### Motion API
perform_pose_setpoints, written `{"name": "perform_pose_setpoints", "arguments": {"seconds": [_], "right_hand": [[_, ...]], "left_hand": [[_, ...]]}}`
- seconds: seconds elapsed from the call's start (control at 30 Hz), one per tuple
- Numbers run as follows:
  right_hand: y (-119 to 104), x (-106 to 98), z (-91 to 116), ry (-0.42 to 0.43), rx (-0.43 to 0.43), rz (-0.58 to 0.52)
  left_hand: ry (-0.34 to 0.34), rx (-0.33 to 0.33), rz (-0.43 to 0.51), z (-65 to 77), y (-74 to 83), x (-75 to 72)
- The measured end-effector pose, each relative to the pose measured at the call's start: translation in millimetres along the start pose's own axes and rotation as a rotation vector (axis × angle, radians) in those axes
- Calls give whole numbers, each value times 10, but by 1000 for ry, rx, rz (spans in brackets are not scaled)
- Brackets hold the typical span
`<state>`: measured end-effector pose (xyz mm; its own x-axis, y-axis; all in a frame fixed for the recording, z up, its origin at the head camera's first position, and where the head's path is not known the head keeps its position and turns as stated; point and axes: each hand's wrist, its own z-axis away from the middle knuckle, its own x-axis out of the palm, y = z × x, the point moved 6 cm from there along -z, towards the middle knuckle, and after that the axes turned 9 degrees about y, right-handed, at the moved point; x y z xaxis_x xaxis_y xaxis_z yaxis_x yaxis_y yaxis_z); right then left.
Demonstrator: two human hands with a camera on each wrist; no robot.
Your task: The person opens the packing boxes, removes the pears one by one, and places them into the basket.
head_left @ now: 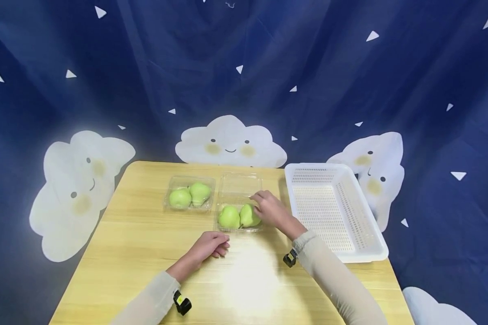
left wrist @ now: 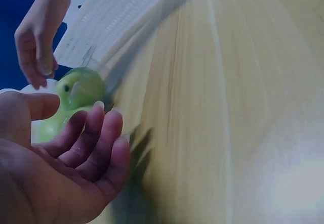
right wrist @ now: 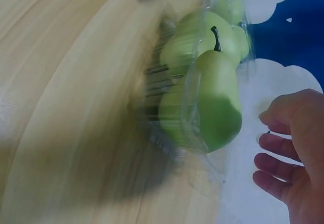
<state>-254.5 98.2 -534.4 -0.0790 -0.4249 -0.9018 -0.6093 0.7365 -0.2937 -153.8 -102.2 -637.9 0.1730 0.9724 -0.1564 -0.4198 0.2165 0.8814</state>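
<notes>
A clear plastic clamshell box [head_left: 252, 229] lies on the table with its lid [head_left: 241, 183] folded back, away from the person. Side by side in it are two green pears, a left pear [head_left: 229, 217] and a right pear [head_left: 249, 216]. My right hand [head_left: 271, 209] hovers over the box's right side with its fingers loosely bent; in the right wrist view they hold nothing and are apart from the stemmed pear [right wrist: 215, 102]. Close to the box's near left corner, my left hand [head_left: 208, 246] is relaxed, with palm and bare fingers [left wrist: 93, 138] showing in the left wrist view.
A second clear box [head_left: 171, 181], its lid closed over two green fruits [head_left: 200, 193], stands to the left. At the right is a white perforated plastic basket [head_left: 366, 257]. A dark blue cloud-print curtain [head_left: 211, 81] hangs behind the wooden table [head_left: 134, 234].
</notes>
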Motion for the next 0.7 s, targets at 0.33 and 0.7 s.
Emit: {"name": "perform_pose_setpoints", "arguments": {"seconds": [0.33,0.7], "right_hand": [[-65,49,115,11,-138,32],[-170,67,208,11,-279,87]], "left_hand": [[33,47,-141,-10,19,-278],[260,167,-505,-70,203,-541]]}}
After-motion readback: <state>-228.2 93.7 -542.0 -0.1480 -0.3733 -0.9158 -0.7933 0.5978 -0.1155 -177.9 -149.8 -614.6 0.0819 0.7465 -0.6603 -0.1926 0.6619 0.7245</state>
